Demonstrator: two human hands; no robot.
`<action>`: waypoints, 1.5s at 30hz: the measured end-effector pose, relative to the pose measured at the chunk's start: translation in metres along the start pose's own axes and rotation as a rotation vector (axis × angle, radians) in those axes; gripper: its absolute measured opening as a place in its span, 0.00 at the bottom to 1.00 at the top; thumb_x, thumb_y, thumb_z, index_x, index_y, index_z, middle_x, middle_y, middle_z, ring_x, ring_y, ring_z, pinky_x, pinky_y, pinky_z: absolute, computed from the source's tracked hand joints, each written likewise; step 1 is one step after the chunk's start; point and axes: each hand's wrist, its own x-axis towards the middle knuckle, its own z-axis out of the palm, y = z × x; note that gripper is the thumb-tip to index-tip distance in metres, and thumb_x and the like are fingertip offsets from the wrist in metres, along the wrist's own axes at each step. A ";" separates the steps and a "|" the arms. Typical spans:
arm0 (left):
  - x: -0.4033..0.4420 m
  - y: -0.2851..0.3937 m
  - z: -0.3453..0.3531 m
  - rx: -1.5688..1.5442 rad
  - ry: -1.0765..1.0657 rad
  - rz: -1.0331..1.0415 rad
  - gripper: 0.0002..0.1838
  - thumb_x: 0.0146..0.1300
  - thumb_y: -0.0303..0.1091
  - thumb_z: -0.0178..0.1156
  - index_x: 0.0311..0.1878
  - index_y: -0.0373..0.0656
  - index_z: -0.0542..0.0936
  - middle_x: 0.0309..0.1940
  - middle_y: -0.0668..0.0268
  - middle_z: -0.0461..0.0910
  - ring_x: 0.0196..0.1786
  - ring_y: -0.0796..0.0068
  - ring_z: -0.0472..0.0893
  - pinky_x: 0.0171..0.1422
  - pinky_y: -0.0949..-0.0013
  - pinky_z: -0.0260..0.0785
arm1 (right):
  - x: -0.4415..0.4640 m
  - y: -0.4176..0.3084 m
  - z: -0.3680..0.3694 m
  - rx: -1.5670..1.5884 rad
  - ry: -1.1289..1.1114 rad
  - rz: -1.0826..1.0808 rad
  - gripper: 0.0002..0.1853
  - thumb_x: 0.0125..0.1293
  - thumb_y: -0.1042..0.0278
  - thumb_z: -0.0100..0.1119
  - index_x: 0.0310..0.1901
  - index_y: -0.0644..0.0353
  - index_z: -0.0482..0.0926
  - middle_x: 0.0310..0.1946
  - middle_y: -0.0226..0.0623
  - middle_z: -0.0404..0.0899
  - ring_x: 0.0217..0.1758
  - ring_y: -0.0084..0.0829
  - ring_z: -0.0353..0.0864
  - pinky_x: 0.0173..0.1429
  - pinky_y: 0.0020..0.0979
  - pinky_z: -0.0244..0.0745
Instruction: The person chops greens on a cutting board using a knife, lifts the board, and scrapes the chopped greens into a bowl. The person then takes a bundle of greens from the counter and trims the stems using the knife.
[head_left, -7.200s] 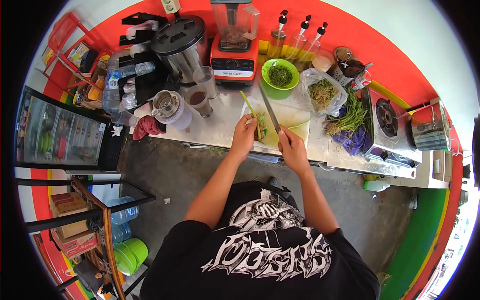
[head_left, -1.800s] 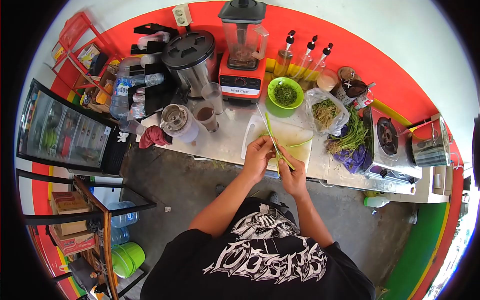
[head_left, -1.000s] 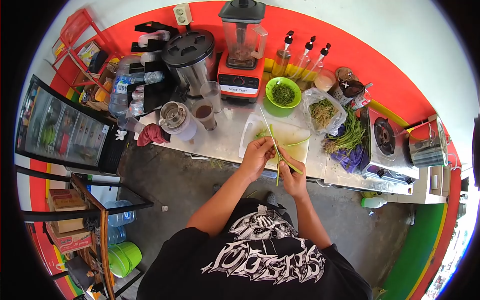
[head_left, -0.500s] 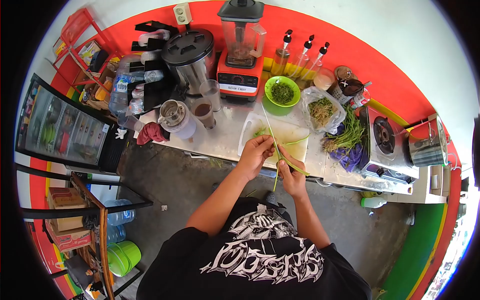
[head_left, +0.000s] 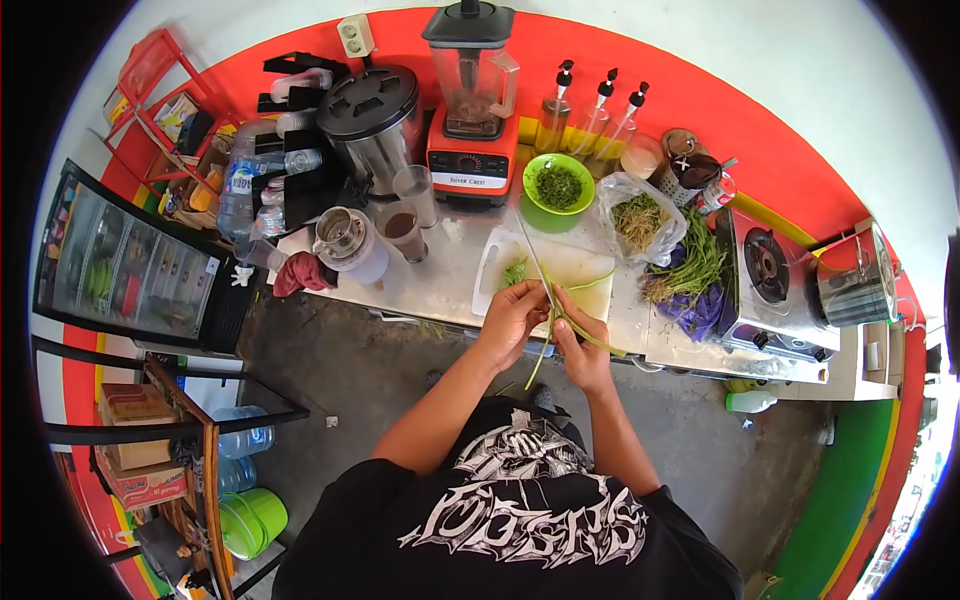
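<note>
Both of my hands are close together over the front edge of the counter, just in front of a white cutting board point(head_left: 490, 268). My left hand point(head_left: 513, 318) pinches thin green stems point(head_left: 538, 362), which hang down between the hands. My right hand point(head_left: 583, 350) is closed around the base of a long, thin knife point(head_left: 534, 248); its handle is hidden by the fingers. The blade points away over the board. Another green stem crosses beside the right hand. On the board lie a small heap of leafy bits point(head_left: 514, 272) and a loose stem point(head_left: 590, 281).
Behind the board stands a green bowl point(head_left: 558, 217) of chopped greens. To its right are a plastic bag point(head_left: 672, 240) with stems, bunched greens point(head_left: 690, 268) and a gas stove point(head_left: 768, 265). A blender point(head_left: 470, 150), steel container point(head_left: 370, 140) and cups line the left side.
The view has shifted slightly. The hanging stem between my hands now slants more to the left. Both hands keep nearly the same place and grip.
</note>
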 end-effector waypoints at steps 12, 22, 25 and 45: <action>0.001 0.004 -0.001 0.036 0.006 -0.073 0.07 0.75 0.35 0.57 0.46 0.43 0.82 0.37 0.71 0.84 0.38 0.80 0.83 0.46 0.74 0.76 | 0.005 -0.015 0.001 -0.175 0.018 -0.145 0.27 0.72 0.66 0.59 0.69 0.71 0.72 0.30 0.31 0.79 0.31 0.19 0.71 0.36 0.25 0.69; 0.003 -0.007 -0.024 0.020 -0.071 -0.129 0.12 0.71 0.34 0.54 0.51 0.41 0.81 0.44 0.67 0.84 0.46 0.75 0.82 0.53 0.70 0.72 | 0.015 -0.022 -0.006 -0.658 -0.035 -0.183 0.30 0.66 0.73 0.66 0.69 0.67 0.71 0.40 0.56 0.84 0.40 0.49 0.85 0.45 0.38 0.79; 0.000 -0.004 -0.015 0.237 -0.015 -0.141 0.15 0.72 0.37 0.57 0.54 0.38 0.81 0.46 0.65 0.85 0.48 0.74 0.83 0.56 0.68 0.73 | 0.014 -0.020 -0.008 -0.745 -0.088 -0.131 0.35 0.63 0.73 0.67 0.71 0.65 0.67 0.42 0.58 0.83 0.43 0.56 0.83 0.47 0.45 0.78; 0.004 -0.016 -0.028 0.683 0.145 -0.058 0.12 0.71 0.34 0.64 0.43 0.33 0.87 0.29 0.69 0.84 0.32 0.83 0.76 0.39 0.76 0.68 | 0.016 -0.016 -0.024 -1.014 -0.016 -0.069 0.38 0.62 0.66 0.69 0.73 0.56 0.65 0.39 0.49 0.85 0.40 0.51 0.85 0.44 0.48 0.78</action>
